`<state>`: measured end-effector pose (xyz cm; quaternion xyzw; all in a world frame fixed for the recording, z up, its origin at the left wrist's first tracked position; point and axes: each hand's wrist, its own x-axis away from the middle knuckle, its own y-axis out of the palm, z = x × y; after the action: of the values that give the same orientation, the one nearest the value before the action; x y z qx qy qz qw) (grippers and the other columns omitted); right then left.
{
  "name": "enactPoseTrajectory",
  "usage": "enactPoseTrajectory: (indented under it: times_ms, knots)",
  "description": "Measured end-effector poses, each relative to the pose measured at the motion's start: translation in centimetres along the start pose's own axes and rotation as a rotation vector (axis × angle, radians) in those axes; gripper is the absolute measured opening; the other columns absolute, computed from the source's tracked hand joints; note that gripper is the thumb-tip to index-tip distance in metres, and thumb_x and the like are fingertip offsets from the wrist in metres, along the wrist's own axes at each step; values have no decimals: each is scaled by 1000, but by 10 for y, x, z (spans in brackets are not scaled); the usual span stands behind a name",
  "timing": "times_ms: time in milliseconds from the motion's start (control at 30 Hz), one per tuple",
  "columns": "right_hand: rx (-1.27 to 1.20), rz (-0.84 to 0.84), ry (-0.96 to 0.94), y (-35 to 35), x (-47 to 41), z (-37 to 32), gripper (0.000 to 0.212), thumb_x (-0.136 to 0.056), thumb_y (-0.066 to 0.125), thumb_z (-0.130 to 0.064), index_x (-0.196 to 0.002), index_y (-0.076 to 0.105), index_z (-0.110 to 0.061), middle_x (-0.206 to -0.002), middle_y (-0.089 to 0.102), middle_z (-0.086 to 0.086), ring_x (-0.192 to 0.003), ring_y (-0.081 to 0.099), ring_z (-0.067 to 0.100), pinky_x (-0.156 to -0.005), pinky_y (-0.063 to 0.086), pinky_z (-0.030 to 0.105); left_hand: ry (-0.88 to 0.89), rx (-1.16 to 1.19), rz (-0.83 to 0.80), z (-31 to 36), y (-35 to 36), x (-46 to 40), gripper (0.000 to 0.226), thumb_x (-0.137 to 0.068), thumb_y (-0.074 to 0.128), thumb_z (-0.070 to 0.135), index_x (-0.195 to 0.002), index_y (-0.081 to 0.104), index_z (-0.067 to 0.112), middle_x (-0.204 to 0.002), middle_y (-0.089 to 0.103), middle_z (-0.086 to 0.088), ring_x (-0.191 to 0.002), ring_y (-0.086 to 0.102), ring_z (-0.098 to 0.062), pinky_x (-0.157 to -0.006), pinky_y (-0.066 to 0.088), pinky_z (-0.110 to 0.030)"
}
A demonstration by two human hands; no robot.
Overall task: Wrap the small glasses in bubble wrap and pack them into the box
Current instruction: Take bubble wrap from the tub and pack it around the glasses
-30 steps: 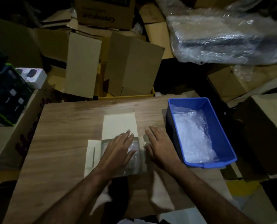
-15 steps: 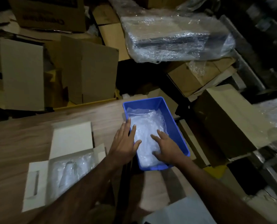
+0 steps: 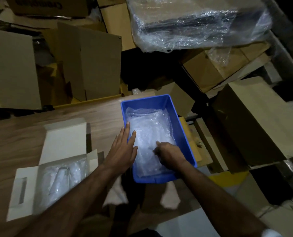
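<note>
Now both hands have been moved off the white box (image 3: 56,170) near the worktop's front left edge and into the blue bin (image 3: 182,132) at its right edge. The left hand (image 3: 123,151) is laid flat, fingers straight, over the bin's left rim. The right hand (image 3: 169,153) is curled onto the bubble wrap (image 3: 150,130) inside; whether it is grasped cannot be told. 1 wrapped bundle (image 3: 63,178) lies in the box, so fresh wrap is probably being fetched.

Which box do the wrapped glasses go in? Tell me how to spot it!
Find the wooden table. On its left side lies a flat white box, flaps open, with bubble-wrapped things inside. The other container there is a deep blue bin; brown cartons lie behind.
</note>
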<state>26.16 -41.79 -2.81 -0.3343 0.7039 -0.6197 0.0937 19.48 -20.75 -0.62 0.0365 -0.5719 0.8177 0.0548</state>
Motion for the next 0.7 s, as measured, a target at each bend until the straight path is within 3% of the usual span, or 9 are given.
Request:
enactPoseTrajectory:
  times_ms: [133, 233, 300, 400, 467, 533, 600, 633, 700]
  knots:
    - [-96, 178, -25, -3, 11, 11, 23, -94, 54, -25, -108, 72, -20, -142, 60, 6, -114, 63, 30, -78, 58, 40, -17, -10, -24, 3, -2, -1, 71, -104, 42, 40, -162, 8, 18, -164, -28, -7, -153, -18, -24, -123, -2, -37]
    - [-139, 294, -44, -9, 14, 14, 19, -91, 56, -20, -102, 72, -16, -142, 60, 9, -116, 63, 29, -80, 59, 41, -19, -38, -88, 5, -10, -2, 79, -100, 48, 46, -162, 5, 21, -161, -34, -8, -151, -25, -27, -123, -6, -42]
    - [-192, 383, -37, -12, 18, 14, 20, -94, 56, -22, -104, 72, -16, -143, 60, 8, -123, 61, 27, -86, 58, 41, 8, -60, -149, 5, -16, -2, 90, -92, 57, 50, -161, 4, 25, -159, -38, -8, -148, -31, -27, -125, -8, -50]
    - [-296, 492, -19, -21, 24, 12, 19, -98, 58, -23, -110, 72, -17, -143, 60, 5, -127, 58, 20, -97, 51, 34, 53, -71, -204, 8, -21, 0, 116, -76, 74, 55, -160, -1, 30, -159, -40, -7, -145, -37, -27, -119, -19, -44]
    - [-375, 545, 16, -30, 27, 7, 18, -98, 59, -24, -111, 71, -19, -142, 61, 1, -123, 60, 16, -97, 48, 29, 77, -116, -198, 15, -15, 0, 131, -66, 78, 63, -160, -6, 28, -160, -38, -9, -145, -37, -30, -116, -21, -43]
    - [-425, 593, 16, -38, 30, 1, 19, -98, 58, -27, -110, 70, -20, -142, 61, -2, -117, 63, 14, -93, 51, 30, 82, -155, -169, 21, -1, -1, 142, -58, 74, 78, -161, -5, 21, -162, -29, -16, -149, -28, -35, -119, -13, -51]
    - [-433, 637, -17, -47, 35, -5, 21, -97, 56, -28, -110, 70, -19, -140, 62, -3, -117, 64, 12, -93, 53, 30, 82, -135, -121, 27, 12, -2, 134, -60, 61, 87, -161, 8, 15, -166, -9, -22, -152, -12, -38, -120, 5, -63]
    - [-420, 654, -38, -51, 37, -7, 21, -97, 56, -27, -110, 70, -18, -140, 63, -2, -118, 63, 12, -95, 52, 28, 93, -89, -61, 28, 15, -3, 120, -70, 56, 84, -160, 16, 16, -166, -1, -20, -153, -6, -37, -119, 12, -67]
    - [-363, 678, -81, -60, 41, -9, 20, -98, 57, -26, -109, 71, -16, -139, 64, 0, -121, 62, 13, -98, 50, 28, 99, 48, 58, 30, 7, -8, 85, -90, 54, 63, -159, 21, 26, -167, 0, -7, -153, -8, -27, -120, 11, -64]
